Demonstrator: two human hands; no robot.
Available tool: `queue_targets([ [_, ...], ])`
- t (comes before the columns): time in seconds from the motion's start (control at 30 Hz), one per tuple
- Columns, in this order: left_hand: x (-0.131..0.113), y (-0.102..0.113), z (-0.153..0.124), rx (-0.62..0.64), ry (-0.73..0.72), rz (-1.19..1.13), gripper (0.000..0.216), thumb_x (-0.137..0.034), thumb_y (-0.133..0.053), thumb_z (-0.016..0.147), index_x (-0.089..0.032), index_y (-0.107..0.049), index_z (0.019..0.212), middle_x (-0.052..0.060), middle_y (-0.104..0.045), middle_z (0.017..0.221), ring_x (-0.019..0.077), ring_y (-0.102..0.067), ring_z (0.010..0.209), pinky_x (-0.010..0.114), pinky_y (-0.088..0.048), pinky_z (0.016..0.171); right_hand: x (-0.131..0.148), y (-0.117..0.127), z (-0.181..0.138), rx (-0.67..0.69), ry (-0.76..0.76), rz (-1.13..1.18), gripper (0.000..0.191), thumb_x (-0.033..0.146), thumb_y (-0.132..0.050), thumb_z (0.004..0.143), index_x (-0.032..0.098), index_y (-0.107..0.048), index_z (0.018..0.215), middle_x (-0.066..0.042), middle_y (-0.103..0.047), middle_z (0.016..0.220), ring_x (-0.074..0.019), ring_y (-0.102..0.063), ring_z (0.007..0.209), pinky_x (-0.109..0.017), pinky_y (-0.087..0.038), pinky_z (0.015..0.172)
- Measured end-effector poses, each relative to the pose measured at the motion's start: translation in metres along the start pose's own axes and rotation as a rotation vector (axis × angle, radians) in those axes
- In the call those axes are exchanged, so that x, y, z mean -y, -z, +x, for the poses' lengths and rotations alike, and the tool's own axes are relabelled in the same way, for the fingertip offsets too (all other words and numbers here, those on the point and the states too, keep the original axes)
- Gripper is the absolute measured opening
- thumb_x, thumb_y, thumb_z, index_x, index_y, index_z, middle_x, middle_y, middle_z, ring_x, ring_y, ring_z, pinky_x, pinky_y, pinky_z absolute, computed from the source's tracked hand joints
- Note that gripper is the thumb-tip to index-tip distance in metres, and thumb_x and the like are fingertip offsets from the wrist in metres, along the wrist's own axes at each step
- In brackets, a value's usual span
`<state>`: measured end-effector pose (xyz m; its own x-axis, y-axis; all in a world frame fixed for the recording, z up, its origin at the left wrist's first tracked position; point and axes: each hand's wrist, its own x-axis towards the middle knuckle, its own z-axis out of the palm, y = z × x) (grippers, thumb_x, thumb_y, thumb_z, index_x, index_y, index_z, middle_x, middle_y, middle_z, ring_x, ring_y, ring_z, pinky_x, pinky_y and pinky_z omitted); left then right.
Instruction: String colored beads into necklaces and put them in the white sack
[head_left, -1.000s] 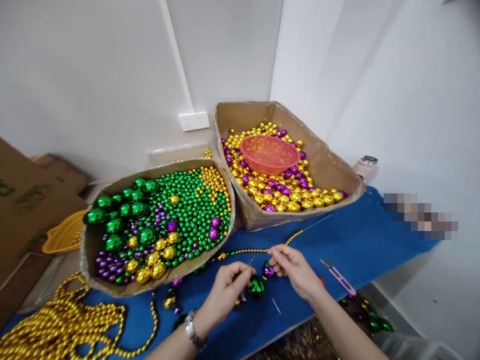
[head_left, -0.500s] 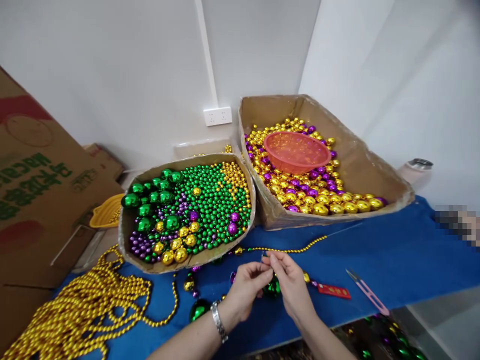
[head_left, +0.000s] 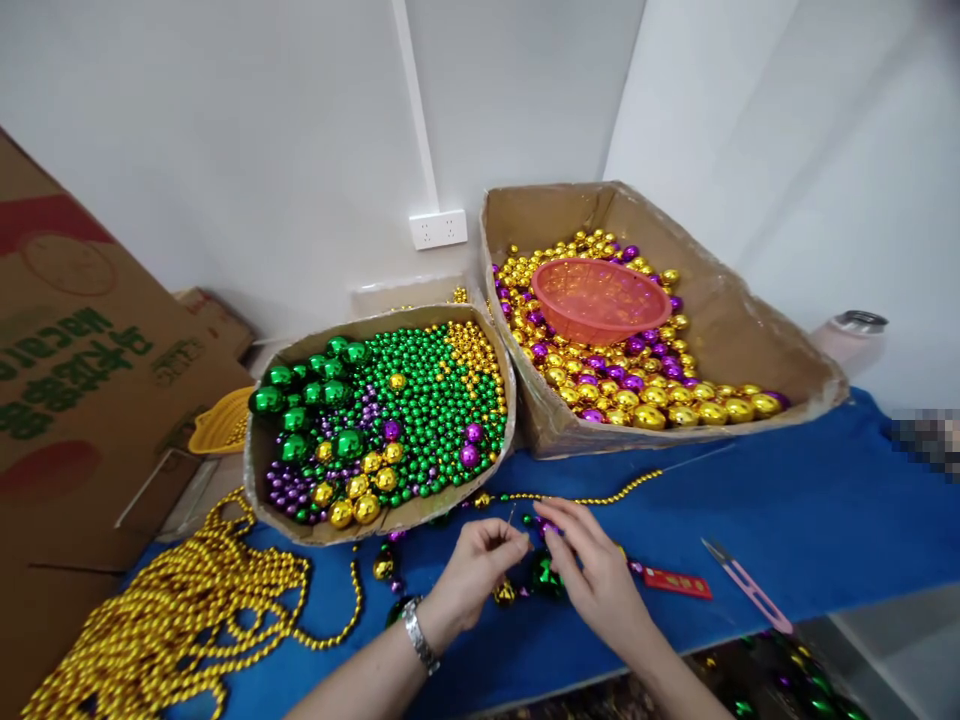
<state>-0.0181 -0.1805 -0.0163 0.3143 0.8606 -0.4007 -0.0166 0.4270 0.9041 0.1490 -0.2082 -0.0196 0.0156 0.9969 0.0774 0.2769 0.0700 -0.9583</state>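
Note:
My left hand (head_left: 484, 570), wearing a metal watch band, is closed in a pinch with a thin needle-like piece (head_left: 512, 513) sticking up from the fingertips. My right hand (head_left: 596, 565) has its thumb and fingertips around a shiny purple bead (head_left: 550, 527), with a small green bead beside it. Below and between the hands lie a large green bead (head_left: 545, 575) and a gold bead (head_left: 505, 594) of a bead string. Behind them, a thin strand of small gold beads (head_left: 622, 496) runs right and ends in bare thread. A red tag (head_left: 677, 583) lies right of my right hand.
Pink-handled thread snips (head_left: 748, 588) lie on the blue cloth (head_left: 810, 500). Two cardboard boxes of beads stand behind, the left one (head_left: 255, 490) lower, the right one (head_left: 780, 350) holding a red basket (head_left: 600, 320). Gold bead strands (head_left: 172, 620) pile up at left.
My hands have moved apart: the right fingertips have left the left ones and come to the purple bead. My left hand keeps its pinch. The view has shifted slightly.

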Motion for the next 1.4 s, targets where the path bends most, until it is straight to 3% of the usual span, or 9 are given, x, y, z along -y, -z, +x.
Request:
queue_targets([
  [0.07, -0.001, 0.0, -0.001, 0.016, -0.007, 0.015, 0.041, -0.051, -0.073, 0.067, -0.012, -0.06, 0.066, -0.004, -0.048, 0.054, 0.0045, -0.03, 0.045, 0.019, -0.021, 0.044, 0.007, -0.005, -0.002, 0.161, 0.031, -0.028, 0.035, 0.037, -0.043, 0.093, 0.025, -0.056, 0.123, -0.009, -0.059, 0.121, -0.0137, -0.065, 0.074, -0.027, -0.053, 0.07],
  [0.17, -0.002, 0.002, -0.003, 0.025, -0.004, 0.03, 0.041, -0.051, -0.072, 0.067, -0.012, -0.06, 0.066, -0.004, -0.047, 0.053, 0.0046, -0.03, 0.045, 0.019, -0.021, 0.044, 0.009, -0.01, -0.002, 0.254, 0.067, -0.1, 0.027, 0.034, -0.04, 0.095, 0.023, -0.058, 0.112, -0.002, -0.068, 0.09, -0.0131, -0.064, 0.069, -0.024, -0.051, 0.066],
  [0.33, 0.002, 0.007, -0.005, -0.016, -0.014, 0.04, 0.041, -0.051, -0.071, 0.069, -0.011, -0.061, 0.069, -0.005, -0.044, 0.057, 0.0047, -0.029, 0.047, 0.02, -0.021, 0.045, 0.001, -0.01, -0.001, 0.142, 0.139, -0.185, 0.021, 0.033, -0.046, 0.093, 0.021, -0.058, 0.081, -0.001, -0.063, 0.077, -0.0143, -0.061, 0.071, -0.023, -0.046, 0.065],
  [0.53, 0.01, 0.011, -0.009, -0.01, -0.105, 0.091, 0.046, -0.054, -0.051, 0.085, -0.012, -0.063, 0.101, 0.0, -0.053, 0.07, 0.007, -0.037, 0.052, 0.021, -0.027, 0.049, -0.003, -0.016, -0.007, -0.077, 0.213, -0.23, 0.015, 0.028, -0.047, 0.093, 0.022, -0.059, 0.085, -0.003, -0.063, 0.08, -0.0165, -0.061, 0.075, -0.027, -0.048, 0.07],
  [0.7, 0.017, 0.01, -0.012, 0.062, -0.14, 0.197, 0.048, -0.053, -0.047, 0.088, -0.012, -0.061, 0.108, 0.002, -0.058, 0.068, 0.0094, -0.042, 0.053, 0.021, -0.032, 0.051, -0.007, -0.024, -0.011, -0.205, 0.317, -0.256, 0.013, 0.024, -0.047, 0.092, 0.022, -0.06, 0.092, -0.006, -0.067, 0.09, -0.0188, -0.064, 0.086, -0.032, -0.052, 0.077],
  [1.1, 0.022, 0.006, -0.014, 0.104, -0.145, 0.193, 0.045, -0.051, -0.048, 0.088, -0.013, -0.063, 0.109, 0.005, -0.063, 0.075, 0.0102, -0.045, 0.056, 0.021, -0.036, 0.052, -0.01, -0.027, -0.012, -0.268, 0.467, -0.323, 0.011, 0.016, -0.052, 0.089, 0.021, -0.06, 0.094, -0.006, -0.07, 0.09, -0.0171, -0.067, 0.087, -0.031, -0.056, 0.08],
  [1.4, 0.022, 0.005, -0.014, 0.095, -0.149, 0.209, 0.046, -0.051, -0.048, 0.088, -0.013, -0.063, 0.108, 0.005, -0.064, 0.075, 0.0104, -0.045, 0.055, 0.021, -0.037, 0.052, -0.007, -0.026, -0.011, -0.267, 0.464, -0.333, 0.012, 0.016, -0.052, 0.089, 0.021, -0.062, 0.091, -0.005, -0.071, 0.09, -0.0168, -0.068, 0.087, -0.031, -0.057, 0.08],
])
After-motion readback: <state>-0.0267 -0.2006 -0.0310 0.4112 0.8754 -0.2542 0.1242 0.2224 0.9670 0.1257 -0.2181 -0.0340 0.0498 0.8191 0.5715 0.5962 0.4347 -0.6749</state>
